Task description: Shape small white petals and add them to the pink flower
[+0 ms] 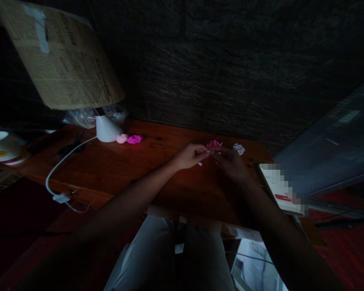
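Note:
My left hand [191, 156] and my right hand [231, 163] come together over the wooden table, thumbs and fingers pinched. At their fingertips is a ruffled pink crumpled piece [214, 144], like a small paper flower; its lower part is hidden by the fingers. Just below the left fingertips lies a small white scrap [200, 163]. A pale crumpled piece [239, 149] rests on the table beyond my right hand. Farther left, by the lamp's foot, a light pink lump [121, 138] touches a magenta one [135, 139].
A lamp [108, 129] with a newsprint shade [69, 60] stands at the left, its white cable [56, 171] hanging over the front edge. Dark scissors [73, 147] and a white mug [1, 146] are near it. A white box or book [280, 188] lies at the right edge.

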Motion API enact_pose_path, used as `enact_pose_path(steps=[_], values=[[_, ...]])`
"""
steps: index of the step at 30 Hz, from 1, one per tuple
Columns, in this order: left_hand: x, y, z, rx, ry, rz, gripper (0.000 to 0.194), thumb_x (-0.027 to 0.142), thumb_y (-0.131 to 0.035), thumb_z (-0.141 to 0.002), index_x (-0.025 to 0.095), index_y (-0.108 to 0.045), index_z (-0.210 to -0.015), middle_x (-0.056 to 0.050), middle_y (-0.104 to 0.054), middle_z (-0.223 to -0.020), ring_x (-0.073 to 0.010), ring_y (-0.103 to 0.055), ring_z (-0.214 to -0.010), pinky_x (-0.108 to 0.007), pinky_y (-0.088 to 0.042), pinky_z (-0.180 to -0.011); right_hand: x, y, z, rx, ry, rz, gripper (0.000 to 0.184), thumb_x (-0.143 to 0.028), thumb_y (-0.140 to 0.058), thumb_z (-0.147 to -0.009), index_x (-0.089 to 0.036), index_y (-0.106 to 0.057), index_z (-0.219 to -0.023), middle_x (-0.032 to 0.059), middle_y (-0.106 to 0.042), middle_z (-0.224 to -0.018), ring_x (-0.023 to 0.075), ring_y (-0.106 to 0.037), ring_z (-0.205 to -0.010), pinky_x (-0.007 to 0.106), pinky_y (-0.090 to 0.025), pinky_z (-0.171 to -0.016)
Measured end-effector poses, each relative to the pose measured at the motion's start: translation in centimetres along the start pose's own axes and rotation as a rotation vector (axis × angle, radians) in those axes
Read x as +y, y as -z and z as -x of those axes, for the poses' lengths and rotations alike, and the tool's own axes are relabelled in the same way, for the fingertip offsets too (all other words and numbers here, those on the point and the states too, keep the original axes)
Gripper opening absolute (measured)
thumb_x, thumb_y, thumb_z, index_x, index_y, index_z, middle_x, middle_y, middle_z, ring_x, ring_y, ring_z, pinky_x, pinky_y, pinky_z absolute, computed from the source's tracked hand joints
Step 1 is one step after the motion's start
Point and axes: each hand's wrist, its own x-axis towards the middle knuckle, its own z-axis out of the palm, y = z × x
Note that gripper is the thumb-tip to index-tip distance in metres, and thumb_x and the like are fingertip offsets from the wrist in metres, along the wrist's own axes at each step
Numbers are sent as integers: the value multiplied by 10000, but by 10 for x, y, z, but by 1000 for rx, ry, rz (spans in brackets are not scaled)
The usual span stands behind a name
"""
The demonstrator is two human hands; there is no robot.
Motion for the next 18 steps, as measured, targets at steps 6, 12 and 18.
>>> enact_pose_path(steps=[6,12,18], values=[[0,1,0,-32,-23,3,264,342,-545,-933,122,-685,-891,-54,-719,-830,-111,-628,-706,-221,-472,-673,1,-2,1,15,47,-5,375,-552,-751,-749,-208,-773,-894,53,-737,-867,147,-579,-675,266,-470,-583],[0,3,-1,-61,70,189,361,456,-572,-918,113,-669,-974,-67,-707,-835,-91,-600,-640,-212,-458,-593,1,-3,1,11,83,-68,358,-537,-770,-743,-246,-774,-952,53,-739,-956,168,-605,-761,266,-472,-585],[7,3,-2,-123,147,321,456,540,-585,-892,95,-682,-911,-88,-724,-831,-76,-574,-586,-193,-416,-530,-3,-2,1,13,36,-138,330,-507,-812,-703,-219,-768,-857,38,-727,-906,135,-566,-688,267,-449,-594]])
